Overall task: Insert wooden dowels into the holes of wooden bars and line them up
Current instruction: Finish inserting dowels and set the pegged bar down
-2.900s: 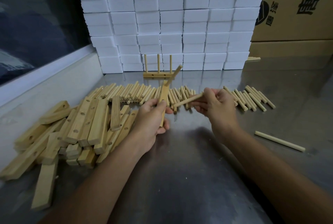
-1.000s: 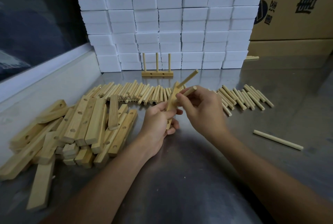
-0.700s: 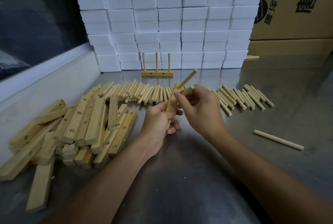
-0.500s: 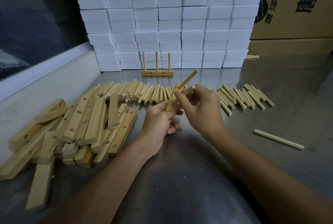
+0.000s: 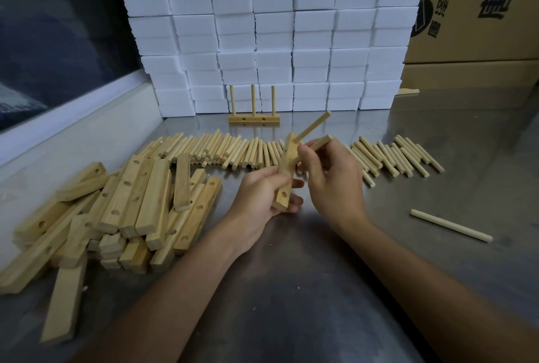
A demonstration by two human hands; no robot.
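My left hand (image 5: 259,193) grips a wooden bar (image 5: 285,175) held nearly upright over the steel table. One dowel (image 5: 312,126) sticks out of the bar's top hole, slanting up to the right. My right hand (image 5: 335,178) pinches a second dowel (image 5: 320,141) whose tip sits at the bar's middle hole. An empty hole shows near the bar's lower end. A finished bar with three upright dowels (image 5: 253,119) stands at the back. A row of loose dowels (image 5: 233,149) lies behind my hands, and a heap of drilled bars (image 5: 122,205) lies to the left.
A wall of stacked white foam blocks (image 5: 277,29) rises behind the finished piece. Cardboard boxes (image 5: 478,12) stand at the back right. More dowels (image 5: 399,158) lie right of my hands, and one longer dowel (image 5: 450,225) lies alone at the right. A white ledge (image 5: 73,129) borders the left side.
My right hand brought the second dowel from the dowel row up to the bar's middle hole and has stayed there. The left hand has kept the bar almost still.
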